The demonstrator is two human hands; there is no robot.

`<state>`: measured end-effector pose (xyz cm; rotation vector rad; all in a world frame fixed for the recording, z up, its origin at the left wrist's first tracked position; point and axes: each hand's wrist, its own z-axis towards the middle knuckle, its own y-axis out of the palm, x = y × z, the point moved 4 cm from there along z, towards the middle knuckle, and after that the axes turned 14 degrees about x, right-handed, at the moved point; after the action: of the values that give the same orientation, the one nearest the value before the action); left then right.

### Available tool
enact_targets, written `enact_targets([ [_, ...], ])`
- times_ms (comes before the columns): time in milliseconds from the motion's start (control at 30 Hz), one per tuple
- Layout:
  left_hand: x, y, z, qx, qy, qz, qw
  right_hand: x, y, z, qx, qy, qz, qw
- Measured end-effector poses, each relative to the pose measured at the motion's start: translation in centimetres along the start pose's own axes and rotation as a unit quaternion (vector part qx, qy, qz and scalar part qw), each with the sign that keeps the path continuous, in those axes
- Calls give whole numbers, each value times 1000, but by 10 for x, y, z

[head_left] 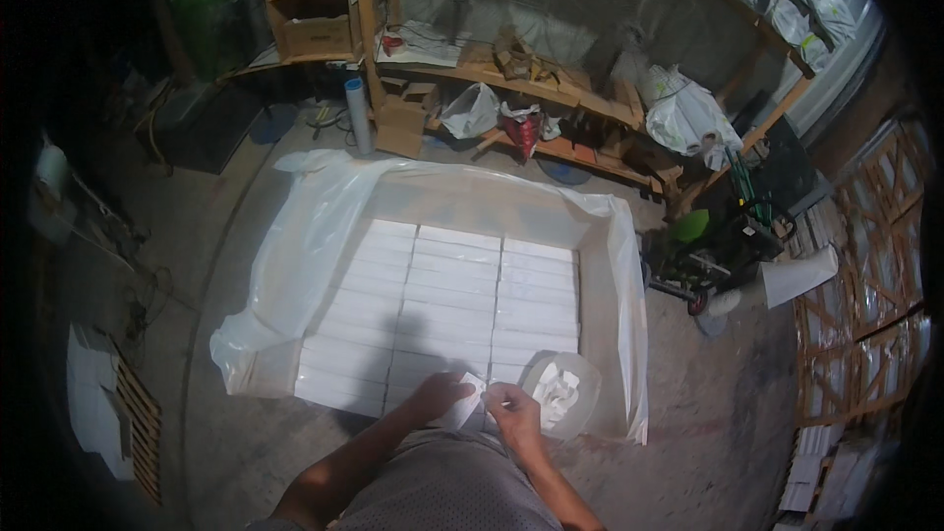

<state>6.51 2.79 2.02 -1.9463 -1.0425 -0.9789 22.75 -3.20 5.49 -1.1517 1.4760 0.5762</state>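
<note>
My left hand (441, 399) grips a small white slip (466, 407), perhaps paper or a label, in front of my body. Close beside the slip, my right hand (515, 411) is pinched; what its fingertips hold is too small to make out. Below and beyond both hands stands a large box lined with clear plastic (313, 226), its liner folded over the rim. Three rows of flat white packs (452, 270) fill it. At its near right corner, next to my right hand, a pale translucent tub (589, 385) contains crumpled white scraps (559, 395).
A wooden workbench (492, 74) with cartons and bags runs along the far side. A hand truck (703, 265) stands right of the box, with crated pallets (865, 275) beyond. A blue-topped tube (356, 118) stands behind the box. At left, white stacks (96, 398) sit by a pallet (140, 418).
</note>
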Motion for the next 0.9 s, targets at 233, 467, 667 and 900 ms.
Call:
enact_targets([
  [233,4,10,-7,31,161,108,981,4,-7,2,-1,6,-25,1000],
  [467,13,18,-9,-26,149,106,983,19,-17,6,-12,98,77,992],
  [667,33,27,-9,-116,-1,-103,988,22,-29,9,36,127,137,982],
  [900,27,62,5,-102,-22,-75,992,41,-36,16,2,140,174,975],
])
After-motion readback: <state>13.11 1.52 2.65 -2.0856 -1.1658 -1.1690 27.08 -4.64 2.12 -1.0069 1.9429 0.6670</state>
